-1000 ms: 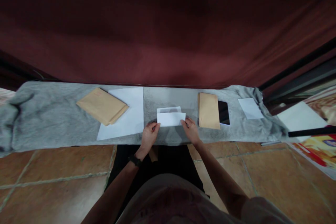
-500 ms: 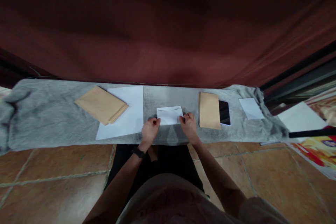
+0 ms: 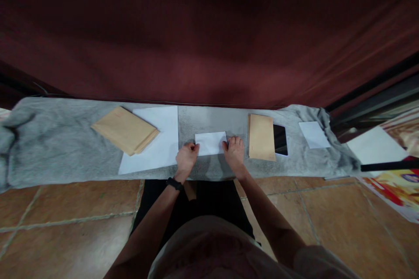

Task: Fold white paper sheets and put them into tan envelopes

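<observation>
A folded white sheet of paper [image 3: 211,143] lies flat on the grey cloth right in front of me. At its left edge my left hand [image 3: 187,157] is closed, with thumb and fingertips pinching the lower left side. My right hand [image 3: 234,152] grips the opposite edge, its thumb on top of the paper and its fingers bent beside the right end. The underside of the sheet and the fingertips beneath it are hidden.
To the left, brown envelopes [image 3: 124,130] rest partly on large white paper [image 3: 163,139]. On the right, another envelope stack [image 3: 262,137] overlaps a dark-screened device [image 3: 280,139], with a white sheet [image 3: 314,135] farther along. Grey cloth [image 3: 65,148] covers the narrow table before a red curtain [image 3: 203,74].
The upper flap of the folded paper, slightly raised before with a gap showing, now lies flat. My right hand's fingers have shifted a little and look flatter. My left hand has barely moved.
</observation>
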The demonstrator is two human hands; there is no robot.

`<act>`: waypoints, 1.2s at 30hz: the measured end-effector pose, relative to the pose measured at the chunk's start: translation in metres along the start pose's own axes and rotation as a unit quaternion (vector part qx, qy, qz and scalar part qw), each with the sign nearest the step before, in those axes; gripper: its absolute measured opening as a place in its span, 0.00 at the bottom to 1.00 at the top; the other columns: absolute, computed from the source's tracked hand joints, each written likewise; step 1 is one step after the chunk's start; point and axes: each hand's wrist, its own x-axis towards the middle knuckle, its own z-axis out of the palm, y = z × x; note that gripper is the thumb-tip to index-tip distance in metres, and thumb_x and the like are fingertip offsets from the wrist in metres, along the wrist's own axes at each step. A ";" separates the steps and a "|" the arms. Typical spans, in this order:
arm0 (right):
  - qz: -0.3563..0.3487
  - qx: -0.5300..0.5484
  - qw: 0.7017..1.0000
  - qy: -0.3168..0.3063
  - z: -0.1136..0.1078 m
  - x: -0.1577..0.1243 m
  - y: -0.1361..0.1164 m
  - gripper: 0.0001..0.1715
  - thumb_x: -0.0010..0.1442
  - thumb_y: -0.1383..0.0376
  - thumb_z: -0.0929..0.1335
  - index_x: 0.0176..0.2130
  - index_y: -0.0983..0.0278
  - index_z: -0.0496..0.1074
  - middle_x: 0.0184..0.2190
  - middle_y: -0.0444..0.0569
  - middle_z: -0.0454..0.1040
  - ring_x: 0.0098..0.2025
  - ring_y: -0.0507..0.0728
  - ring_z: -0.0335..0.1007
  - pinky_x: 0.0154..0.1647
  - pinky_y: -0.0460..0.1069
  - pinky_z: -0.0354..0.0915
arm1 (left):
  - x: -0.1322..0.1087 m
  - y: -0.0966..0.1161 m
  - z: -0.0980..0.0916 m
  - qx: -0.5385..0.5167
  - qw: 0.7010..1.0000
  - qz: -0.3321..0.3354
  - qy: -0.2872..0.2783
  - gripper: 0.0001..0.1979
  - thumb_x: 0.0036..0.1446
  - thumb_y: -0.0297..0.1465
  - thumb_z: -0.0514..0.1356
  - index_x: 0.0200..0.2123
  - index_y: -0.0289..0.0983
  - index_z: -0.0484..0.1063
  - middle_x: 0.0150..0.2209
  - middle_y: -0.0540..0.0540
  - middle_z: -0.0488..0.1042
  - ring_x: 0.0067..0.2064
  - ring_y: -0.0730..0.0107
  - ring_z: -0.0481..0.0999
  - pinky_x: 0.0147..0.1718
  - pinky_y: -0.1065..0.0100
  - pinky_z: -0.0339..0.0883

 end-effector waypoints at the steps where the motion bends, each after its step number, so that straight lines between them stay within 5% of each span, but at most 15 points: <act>1: 0.001 0.000 1.000 -0.004 -0.001 0.000 -0.001 0.15 0.71 0.57 0.62 0.48 0.65 0.72 0.46 0.63 0.72 0.52 0.70 0.65 0.55 0.66 0.63 | 0.001 0.001 0.000 0.003 1.000 0.000 -0.002 0.18 0.66 0.45 0.55 0.40 0.44 0.81 0.42 0.43 0.84 0.42 0.56 0.82 0.35 0.65 0.67; 6: -0.012 -0.001 0.999 -0.051 -0.007 -0.002 -0.014 0.20 0.72 0.62 0.61 0.59 0.67 0.68 0.62 0.66 0.66 0.60 0.71 0.63 0.60 0.68 0.60 | 0.004 0.003 -0.002 0.012 1.000 -0.001 -0.014 0.16 0.66 0.44 0.56 0.40 0.44 0.81 0.42 0.44 0.84 0.42 0.58 0.82 0.36 0.66 0.69; 11: -0.138 0.034 0.984 -0.105 -0.004 -0.016 -0.038 0.23 0.73 0.62 0.60 0.63 0.62 0.67 0.69 0.55 0.62 0.70 0.65 0.56 0.69 0.63 0.57 | 0.003 0.005 -0.004 0.010 1.000 -0.001 -0.016 0.17 0.66 0.44 0.56 0.41 0.43 0.82 0.43 0.42 0.84 0.43 0.56 0.82 0.37 0.64 0.69; 15: -0.191 0.030 0.970 -0.145 0.003 -0.034 -0.049 0.28 0.74 0.60 0.61 0.68 0.65 0.62 0.72 0.55 0.59 0.73 0.62 0.53 0.74 0.61 0.52 | 0.003 0.005 -0.003 0.009 1.000 0.011 -0.012 0.16 0.66 0.43 0.56 0.41 0.43 0.81 0.42 0.42 0.84 0.43 0.57 0.82 0.37 0.65 0.69; 24: -0.155 0.006 0.975 -0.159 0.004 -0.048 -0.042 0.36 0.73 0.57 0.63 0.72 0.67 0.54 0.73 0.59 0.53 0.75 0.65 0.47 0.75 0.65 0.49 | 0.002 0.001 0.010 0.042 0.999 0.026 0.015 0.18 0.68 0.43 0.54 0.42 0.41 0.80 0.42 0.40 0.83 0.44 0.56 0.82 0.40 0.64 0.70; 36: -0.119 -0.103 0.984 -0.079 -0.003 -0.053 -0.016 0.36 0.75 0.55 0.58 0.72 0.74 0.54 0.71 0.63 0.57 0.73 0.65 0.53 0.72 0.63 0.52 | -0.004 0.001 0.010 0.076 0.996 0.027 0.022 0.18 0.70 0.43 0.52 0.44 0.40 0.78 0.40 0.41 0.83 0.44 0.56 0.82 0.40 0.63 0.70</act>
